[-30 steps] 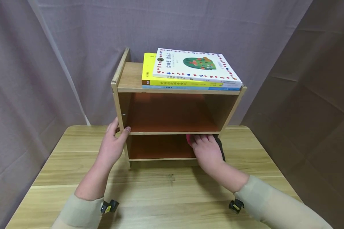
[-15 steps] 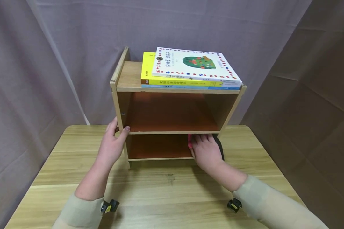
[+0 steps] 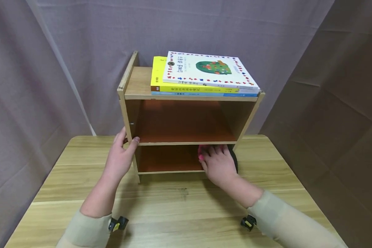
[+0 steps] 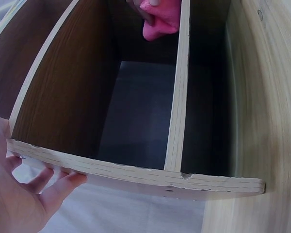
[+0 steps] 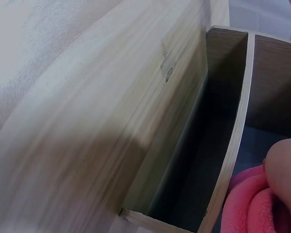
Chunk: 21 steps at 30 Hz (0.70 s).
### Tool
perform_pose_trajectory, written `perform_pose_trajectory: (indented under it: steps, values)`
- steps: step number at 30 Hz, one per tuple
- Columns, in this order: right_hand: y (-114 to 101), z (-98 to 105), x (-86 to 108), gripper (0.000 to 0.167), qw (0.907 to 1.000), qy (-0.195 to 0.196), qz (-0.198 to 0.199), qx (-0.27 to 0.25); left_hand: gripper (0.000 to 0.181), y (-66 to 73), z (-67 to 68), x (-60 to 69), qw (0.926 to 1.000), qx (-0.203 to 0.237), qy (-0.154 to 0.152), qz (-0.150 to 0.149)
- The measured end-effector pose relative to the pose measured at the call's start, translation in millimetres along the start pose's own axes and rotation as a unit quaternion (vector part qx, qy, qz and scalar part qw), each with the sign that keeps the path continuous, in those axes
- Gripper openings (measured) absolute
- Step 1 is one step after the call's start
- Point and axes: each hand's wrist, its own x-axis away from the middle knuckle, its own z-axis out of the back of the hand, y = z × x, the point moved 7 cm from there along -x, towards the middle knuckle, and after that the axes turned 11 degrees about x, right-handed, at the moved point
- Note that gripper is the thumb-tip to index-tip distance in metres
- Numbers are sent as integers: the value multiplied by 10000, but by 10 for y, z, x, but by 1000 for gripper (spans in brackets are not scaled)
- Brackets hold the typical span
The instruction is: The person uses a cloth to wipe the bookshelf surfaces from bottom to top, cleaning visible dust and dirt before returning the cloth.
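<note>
A small wooden bookshelf [image 3: 186, 143] stands on the table. My left hand [image 3: 120, 156] grips its left side panel, thumb at the front edge and fingers on the outer face; the left wrist view shows that hand [image 4: 19, 184] along the panel [image 4: 106, 167]. Inside the lower compartment, at the right, my right hand [image 3: 219, 165] holds a pink cloth [image 3: 201, 151]. A dark part [image 3: 234, 160] shows on the hand's right side. In the right wrist view the plush cloth [image 5: 247, 201] bunches beside the hand; its fingertips are hidden there.
Several books, a white one [image 3: 186, 69] above a yellow one [image 3: 157, 70] and a blue one [image 3: 161, 93], lie stacked on the shelf's top. The wood-grain table [image 3: 173, 213] extends in front. Grey curtains [image 3: 80, 41] hang behind and at the sides.
My right hand has shifted slightly left with the pink cloth, inside the lower compartment. The left hand keeps its hold on the side panel.
</note>
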Motion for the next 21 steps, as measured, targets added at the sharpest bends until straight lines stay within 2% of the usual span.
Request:
perform_pose_trajectory:
  steps: [6,9,21]
  values:
    - [-37,-104,11,40,9988,-474,-71,47,56,-12,-4,7,10000,-25,-9,-29]
    - [-44,-138,27,42,9984,-557,-79,55,57,-17,-14,6,10000,-30,-19,-28]
    - [-99,-108,65,41,9996,-97,-126,-242,56,-12,0,-9,9999,-20,64,-120]
